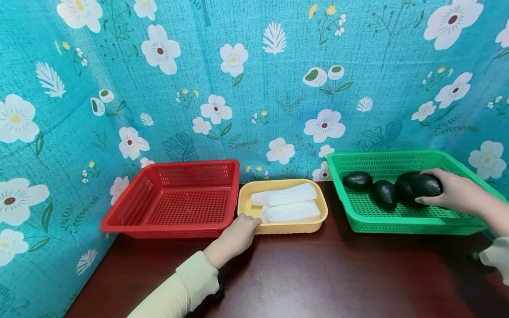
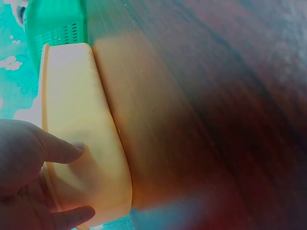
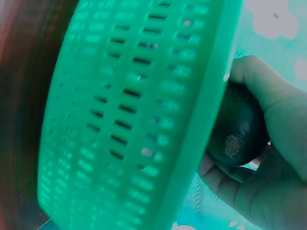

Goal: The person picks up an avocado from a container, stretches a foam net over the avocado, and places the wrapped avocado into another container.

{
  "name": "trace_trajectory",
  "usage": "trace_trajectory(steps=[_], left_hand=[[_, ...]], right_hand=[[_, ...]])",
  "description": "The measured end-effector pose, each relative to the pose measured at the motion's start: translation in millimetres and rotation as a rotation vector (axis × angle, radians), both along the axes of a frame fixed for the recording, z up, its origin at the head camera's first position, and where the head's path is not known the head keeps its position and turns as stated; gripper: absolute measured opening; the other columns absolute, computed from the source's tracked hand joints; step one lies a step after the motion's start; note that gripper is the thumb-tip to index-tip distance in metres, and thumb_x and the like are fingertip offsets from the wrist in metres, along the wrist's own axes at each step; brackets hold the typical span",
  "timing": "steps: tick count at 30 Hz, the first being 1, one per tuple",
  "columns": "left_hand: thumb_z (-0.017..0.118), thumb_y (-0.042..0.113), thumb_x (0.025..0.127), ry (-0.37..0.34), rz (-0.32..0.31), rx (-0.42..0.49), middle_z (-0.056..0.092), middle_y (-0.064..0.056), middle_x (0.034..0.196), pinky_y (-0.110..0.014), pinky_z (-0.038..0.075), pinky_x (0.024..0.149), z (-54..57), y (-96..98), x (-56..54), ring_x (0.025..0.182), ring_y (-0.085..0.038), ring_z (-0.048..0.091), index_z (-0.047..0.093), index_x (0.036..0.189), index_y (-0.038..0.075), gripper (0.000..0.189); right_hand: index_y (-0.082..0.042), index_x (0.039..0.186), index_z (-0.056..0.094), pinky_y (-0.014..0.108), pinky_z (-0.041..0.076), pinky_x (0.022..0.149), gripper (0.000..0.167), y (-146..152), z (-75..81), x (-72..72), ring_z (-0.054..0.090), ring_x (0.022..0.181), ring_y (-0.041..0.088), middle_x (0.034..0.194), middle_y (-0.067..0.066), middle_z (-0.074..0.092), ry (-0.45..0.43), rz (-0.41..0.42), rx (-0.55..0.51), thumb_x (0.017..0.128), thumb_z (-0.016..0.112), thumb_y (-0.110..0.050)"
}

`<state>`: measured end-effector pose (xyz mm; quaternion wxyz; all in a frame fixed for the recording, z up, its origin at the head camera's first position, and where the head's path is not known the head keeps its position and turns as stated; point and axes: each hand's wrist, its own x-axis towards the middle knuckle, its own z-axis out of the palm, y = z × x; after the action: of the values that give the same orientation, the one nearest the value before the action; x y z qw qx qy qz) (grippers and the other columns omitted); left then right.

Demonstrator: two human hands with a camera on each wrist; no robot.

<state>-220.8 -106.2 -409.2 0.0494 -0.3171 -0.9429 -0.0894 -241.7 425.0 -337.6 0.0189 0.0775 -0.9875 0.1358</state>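
My right hand (image 1: 457, 192) grips a dark avocado (image 1: 427, 185) inside the green basket (image 1: 397, 223). In the right wrist view, the fingers curl round that avocado (image 3: 240, 127), its stem scar showing past the rim. Several other dark avocados (image 1: 384, 194) lie beside it in the basket. My left hand (image 1: 238, 234) holds the near left corner of a yellow tray (image 1: 292, 227). The left wrist view shows its thumb against the tray's outer wall; some fingers are hidden behind the rim. White foam net sleeves (image 1: 293, 211) lie in the tray.
A red basket (image 1: 171, 227) stands left of the yellow tray, close to it. All the containers rest on a dark brown table (image 1: 318, 274). Behind them hangs a blue flowered cloth (image 1: 254, 97), which also covers the left side.
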Motion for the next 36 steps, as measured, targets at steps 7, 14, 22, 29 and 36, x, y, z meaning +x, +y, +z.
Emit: trace_trajectory(steps=[7, 14, 22, 29, 36], left_hand=[[0.067, 0.002, 0.096, 0.022, -0.008, -0.009, 0.068, -0.008, 0.082, -0.034, 0.051, 0.072, -0.9, 0.6, -1.4, 0.078, -0.024, 0.061, 0.07, 0.095, 0.006, 0.005], [0.067, 0.001, 0.095, 0.018, -0.004, -0.01, 0.068, -0.009, 0.084, -0.033, 0.05, 0.071, -3.8, 0.3, -0.3, 0.078, -0.024, 0.06, 0.071, 0.098, 0.005, 0.006], [0.066, 0.0, 0.096, 0.031, -0.007, -0.011, 0.068, -0.009, 0.086, -0.033, 0.051, 0.071, -4.9, -0.3, 1.0, 0.078, -0.025, 0.06, 0.071, 0.101, 0.004, 0.008], [0.067, -0.001, 0.094, 0.029, -0.01, -0.007, 0.067, -0.009, 0.086, -0.034, 0.052, 0.072, -4.0, -1.6, -1.6, 0.079, -0.025, 0.061, 0.071, 0.099, 0.004, 0.009], [0.072, 0.006, 0.093, -0.028, -0.007, 0.053, 0.063, -0.005, 0.083, -0.036, 0.051, 0.072, -1.3, -2.0, -2.9, 0.079, -0.024, 0.061, 0.07, 0.094, 0.006, 0.002]], right_hand=[[0.017, 0.136, 0.041, 0.058, 0.053, 0.063, 0.079, -26.8, 9.2, 13.1, 0.051, 0.099, 0.059, 0.121, 0.046, 0.043, 0.098, 0.061, -0.009, 0.083, 0.086, -0.02], [0.011, 0.139, 0.045, 0.051, 0.054, 0.061, 0.077, -58.4, 21.1, 27.1, 0.057, 0.097, 0.053, 0.124, 0.041, 0.044, 0.127, 0.135, -0.052, 0.082, 0.088, -0.02], [0.002, 0.139, 0.052, 0.047, 0.055, 0.063, 0.074, -93.3, 29.3, 37.9, 0.06, 0.098, 0.045, 0.124, 0.028, 0.052, 0.204, 0.241, -0.089, 0.08, 0.09, -0.02], [-0.006, 0.136, 0.057, 0.043, 0.054, 0.063, 0.072, -122.4, 30.6, 47.1, 0.063, 0.096, 0.033, 0.118, 0.016, 0.059, 0.29, 0.31, -0.075, 0.076, 0.093, -0.023], [-0.012, 0.136, 0.057, 0.04, 0.054, 0.064, 0.074, -146.3, 26.0, 55.0, 0.062, 0.095, 0.024, 0.121, 0.009, 0.058, 0.351, 0.405, -0.059, 0.074, 0.094, -0.025]])
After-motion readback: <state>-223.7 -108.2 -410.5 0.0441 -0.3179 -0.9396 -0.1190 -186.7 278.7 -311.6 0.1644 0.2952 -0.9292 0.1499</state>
